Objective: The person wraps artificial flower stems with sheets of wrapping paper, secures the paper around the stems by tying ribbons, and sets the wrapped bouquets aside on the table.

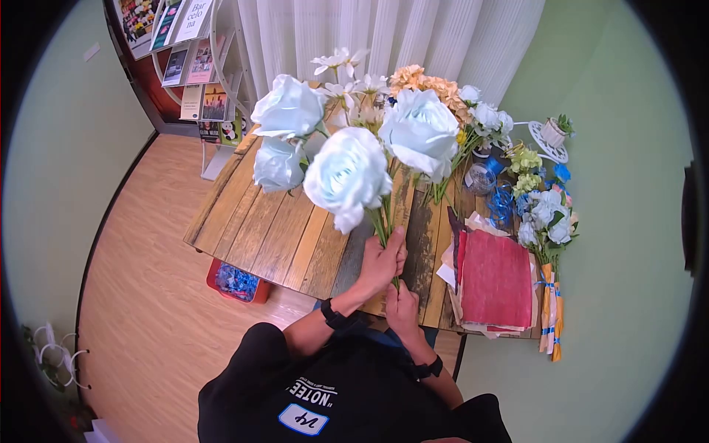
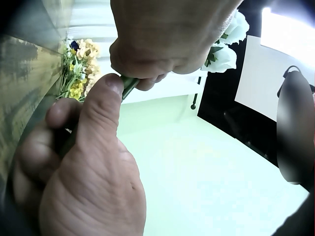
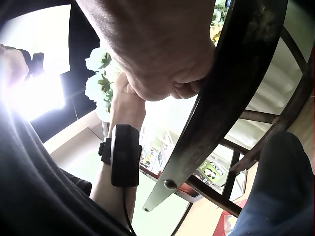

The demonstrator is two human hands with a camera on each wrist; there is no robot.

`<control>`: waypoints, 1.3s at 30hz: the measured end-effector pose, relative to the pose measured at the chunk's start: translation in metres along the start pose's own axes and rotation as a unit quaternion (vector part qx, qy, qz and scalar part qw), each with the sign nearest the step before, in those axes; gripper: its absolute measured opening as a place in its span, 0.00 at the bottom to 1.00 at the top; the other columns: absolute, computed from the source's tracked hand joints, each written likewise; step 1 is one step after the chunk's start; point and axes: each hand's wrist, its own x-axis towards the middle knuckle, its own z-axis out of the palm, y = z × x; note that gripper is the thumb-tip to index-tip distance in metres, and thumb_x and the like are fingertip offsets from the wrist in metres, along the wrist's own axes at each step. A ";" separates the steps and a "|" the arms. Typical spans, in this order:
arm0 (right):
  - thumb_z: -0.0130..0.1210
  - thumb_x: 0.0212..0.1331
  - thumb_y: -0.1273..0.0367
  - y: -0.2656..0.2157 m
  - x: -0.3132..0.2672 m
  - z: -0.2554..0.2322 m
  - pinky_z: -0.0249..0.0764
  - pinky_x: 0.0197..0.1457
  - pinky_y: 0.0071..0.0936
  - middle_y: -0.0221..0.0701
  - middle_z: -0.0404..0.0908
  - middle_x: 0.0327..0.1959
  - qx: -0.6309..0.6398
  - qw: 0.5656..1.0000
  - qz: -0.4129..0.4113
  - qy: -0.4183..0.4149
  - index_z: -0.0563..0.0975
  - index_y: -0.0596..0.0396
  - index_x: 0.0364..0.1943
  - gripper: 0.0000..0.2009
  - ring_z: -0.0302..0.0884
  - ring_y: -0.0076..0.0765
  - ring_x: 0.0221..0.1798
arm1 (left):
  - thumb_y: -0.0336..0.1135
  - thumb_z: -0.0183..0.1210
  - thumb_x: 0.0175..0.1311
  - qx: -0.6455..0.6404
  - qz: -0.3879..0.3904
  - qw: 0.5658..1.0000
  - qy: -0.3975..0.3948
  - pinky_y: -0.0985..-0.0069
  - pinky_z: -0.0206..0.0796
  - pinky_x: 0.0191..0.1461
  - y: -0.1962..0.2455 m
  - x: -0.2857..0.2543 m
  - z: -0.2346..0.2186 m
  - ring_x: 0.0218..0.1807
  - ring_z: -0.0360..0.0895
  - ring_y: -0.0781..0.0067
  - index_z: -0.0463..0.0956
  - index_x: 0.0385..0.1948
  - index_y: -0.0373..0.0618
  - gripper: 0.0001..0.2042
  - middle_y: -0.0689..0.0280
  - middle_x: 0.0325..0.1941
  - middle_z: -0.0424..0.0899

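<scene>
Several large pale-blue artificial roses (image 1: 347,177) stand in a loose bunch over the wooden table. My left hand (image 1: 382,260) grips their green stems (image 1: 380,225) just below the blooms, fingers curled round them. Below it, near the table's front edge, my right hand (image 1: 402,310) holds the lower stem ends. Seen from the left wrist, a green stem (image 2: 129,86) runs between the thumb of the right hand (image 2: 93,172) and the left hand (image 2: 167,39) above. In the right wrist view, my right hand (image 3: 162,54) hides the stems.
Red wrapping sheets (image 1: 498,279) lie on the table's right side, near blue ribbon (image 1: 501,205) and a wrapped white-and-blue bouquet (image 1: 548,221). Peach flowers (image 1: 428,87) and white flowers (image 1: 347,92) stand at the back. A red bin (image 1: 261,292) sits on the floor; a magazine rack (image 1: 210,81) stands back left.
</scene>
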 end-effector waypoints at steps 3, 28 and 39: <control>0.50 0.71 0.69 0.006 -0.004 0.002 0.70 0.27 0.48 0.50 0.75 0.20 -0.002 1.000 -0.018 0.012 0.72 0.62 0.36 0.09 0.79 0.64 0.28 | 0.45 0.47 0.80 -0.001 0.017 0.999 -0.029 0.81 0.45 0.16 -0.002 -0.005 -0.001 0.14 0.53 0.86 0.61 0.18 0.49 0.24 0.76 0.13 0.59; 0.53 0.68 0.72 -0.001 -0.003 0.016 0.73 0.30 0.45 0.50 0.78 0.25 -0.002 0.997 -0.034 0.068 0.75 0.61 0.37 0.05 0.81 0.63 0.32 | 0.44 0.47 0.80 0.019 0.064 0.996 -0.063 0.80 0.45 0.17 0.000 -0.010 -0.011 0.14 0.53 0.84 0.61 0.22 0.48 0.21 0.75 0.14 0.59; 0.52 0.71 0.68 -0.005 0.005 0.028 0.71 0.28 0.51 0.52 0.77 0.25 0.030 0.999 -0.011 0.021 0.74 0.60 0.41 0.08 0.79 0.65 0.31 | 0.51 0.45 0.81 0.003 0.028 0.999 -0.046 0.79 0.38 0.15 0.012 0.004 -0.025 0.13 0.49 0.84 0.54 0.19 0.51 0.25 0.74 0.14 0.54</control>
